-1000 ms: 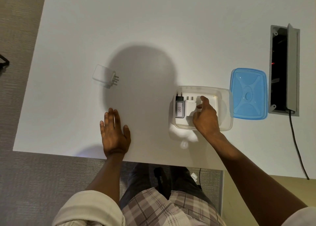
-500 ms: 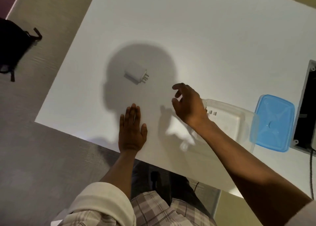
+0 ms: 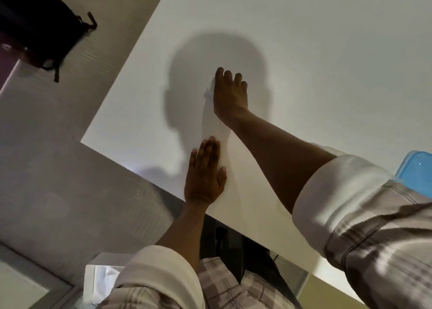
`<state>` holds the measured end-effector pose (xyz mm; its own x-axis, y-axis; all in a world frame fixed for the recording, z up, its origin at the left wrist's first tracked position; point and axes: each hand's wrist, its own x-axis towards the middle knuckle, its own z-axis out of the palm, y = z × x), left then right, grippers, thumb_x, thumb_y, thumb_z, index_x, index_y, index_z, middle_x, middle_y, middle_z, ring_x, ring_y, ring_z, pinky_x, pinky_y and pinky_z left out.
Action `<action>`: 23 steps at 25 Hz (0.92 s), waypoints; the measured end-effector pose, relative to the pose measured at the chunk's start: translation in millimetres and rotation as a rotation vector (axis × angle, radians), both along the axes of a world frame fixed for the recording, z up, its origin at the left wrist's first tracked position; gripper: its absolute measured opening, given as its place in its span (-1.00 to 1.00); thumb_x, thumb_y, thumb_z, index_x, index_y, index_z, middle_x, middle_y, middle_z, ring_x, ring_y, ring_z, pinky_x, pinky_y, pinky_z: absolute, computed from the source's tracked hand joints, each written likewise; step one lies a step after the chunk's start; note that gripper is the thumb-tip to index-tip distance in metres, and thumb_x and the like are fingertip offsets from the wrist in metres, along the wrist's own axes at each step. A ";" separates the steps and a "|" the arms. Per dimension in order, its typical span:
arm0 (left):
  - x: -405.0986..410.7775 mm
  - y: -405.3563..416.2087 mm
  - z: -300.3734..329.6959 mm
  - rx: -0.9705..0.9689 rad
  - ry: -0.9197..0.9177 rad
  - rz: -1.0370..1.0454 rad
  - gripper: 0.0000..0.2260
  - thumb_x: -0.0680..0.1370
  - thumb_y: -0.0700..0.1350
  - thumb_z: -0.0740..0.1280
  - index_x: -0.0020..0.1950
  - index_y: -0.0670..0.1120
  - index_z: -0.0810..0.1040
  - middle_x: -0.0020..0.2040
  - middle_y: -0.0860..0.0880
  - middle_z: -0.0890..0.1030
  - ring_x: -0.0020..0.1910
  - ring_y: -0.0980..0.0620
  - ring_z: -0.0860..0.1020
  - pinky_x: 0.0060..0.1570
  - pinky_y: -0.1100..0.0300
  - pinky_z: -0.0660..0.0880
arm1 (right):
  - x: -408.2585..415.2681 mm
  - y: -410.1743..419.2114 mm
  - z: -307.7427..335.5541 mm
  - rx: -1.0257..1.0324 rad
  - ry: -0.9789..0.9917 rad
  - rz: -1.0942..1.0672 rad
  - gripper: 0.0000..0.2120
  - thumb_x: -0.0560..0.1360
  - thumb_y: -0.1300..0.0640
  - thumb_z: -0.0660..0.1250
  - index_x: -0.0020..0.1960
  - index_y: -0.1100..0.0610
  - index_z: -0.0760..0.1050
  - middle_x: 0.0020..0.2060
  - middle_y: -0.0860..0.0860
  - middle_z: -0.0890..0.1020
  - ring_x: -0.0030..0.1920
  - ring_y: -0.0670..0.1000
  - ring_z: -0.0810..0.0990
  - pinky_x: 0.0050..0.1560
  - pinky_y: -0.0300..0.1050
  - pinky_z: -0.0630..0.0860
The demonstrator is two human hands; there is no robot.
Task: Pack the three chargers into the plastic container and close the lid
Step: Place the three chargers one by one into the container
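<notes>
My right hand [image 3: 230, 93] reaches across the white table [image 3: 315, 63] and lies over the white charger [image 3: 208, 91]. Its fingers curl down around the charger, and only a pale sliver shows at the thumb side. My left hand [image 3: 204, 177] rests flat, palm down, near the table's front edge and holds nothing. A corner of the blue lid [image 3: 415, 170] peeks out at the far right. My right arm and rolled sleeve hide the plastic container and the other chargers.
A black bag [image 3: 39, 23] lies on the grey carpet beyond the table's left edge. A white box-like object [image 3: 100, 278] sits low at the bottom left by my lap. The table's front corner [image 3: 84, 141] is to the left of my left hand.
My right hand left the container, crossed to the left and came down over the white charger. The view swung left, so the container dropped out of sight. My left hand stayed flat.
</notes>
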<state>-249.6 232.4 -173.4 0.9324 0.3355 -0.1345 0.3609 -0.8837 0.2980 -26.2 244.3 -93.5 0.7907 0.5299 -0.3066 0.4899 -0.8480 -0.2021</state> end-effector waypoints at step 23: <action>-0.5 -0.9 0.8 0.010 0.020 -0.009 -0.40 0.63 0.04 0.13 0.64 -0.10 0.08 0.66 -0.07 0.12 0.65 -0.06 0.05 0.62 -0.05 0.01 | -14.5 -71.2 7.2 0.038 0.124 -0.217 -0.37 0.51 0.24 0.36 0.49 -0.04 0.20 0.23 0.23 0.42 0.17 0.24 0.48 -0.01 0.04 0.53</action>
<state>-250.0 231.5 -172.6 0.9325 0.3288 -0.1496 0.3590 -0.8897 0.2822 -40.7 173.1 -86.3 0.8447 0.3650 -0.3915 0.2666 -0.9212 -0.2835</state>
